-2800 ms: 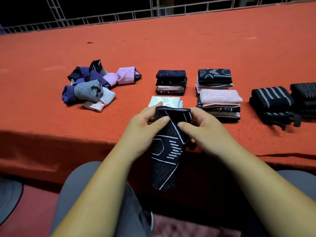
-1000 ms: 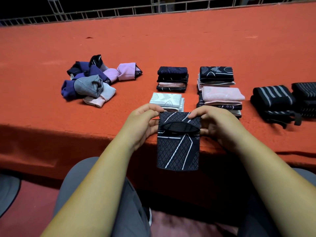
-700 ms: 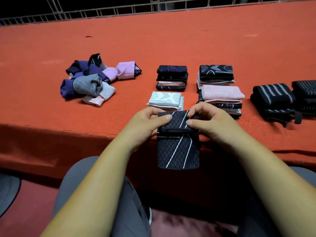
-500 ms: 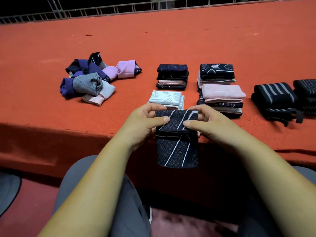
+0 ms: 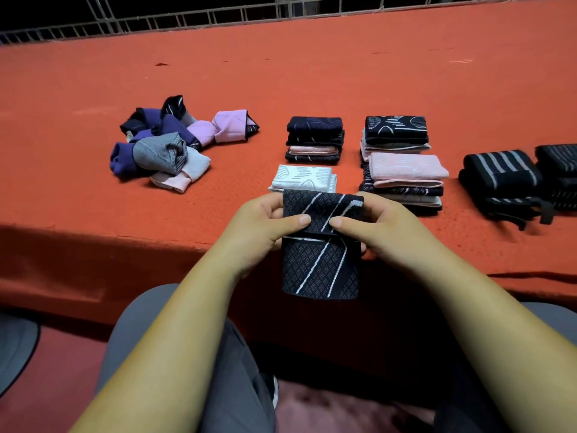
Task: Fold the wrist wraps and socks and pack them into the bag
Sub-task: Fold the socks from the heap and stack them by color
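A dark navy sock with white lines and a diamond weave hangs folded over the near edge of the orange table. My left hand and my right hand both pinch its upper fold, thumbs meeting at the middle. Just behind it lies a folded white sock. Farther back stand stacks of folded socks: a dark one, a second dark-topped one and a pink-topped one. Rolled black striped wrist wraps lie at the right. No bag is in view.
A loose heap of purple, grey and pink socks sits at the left of the table. A metal railing runs along the far edge. My grey-trousered knees are below the table edge.
The long hanging sock has been folded to about half its length. The upper fold has been drawn down over the front and both thumbs have come together on it.
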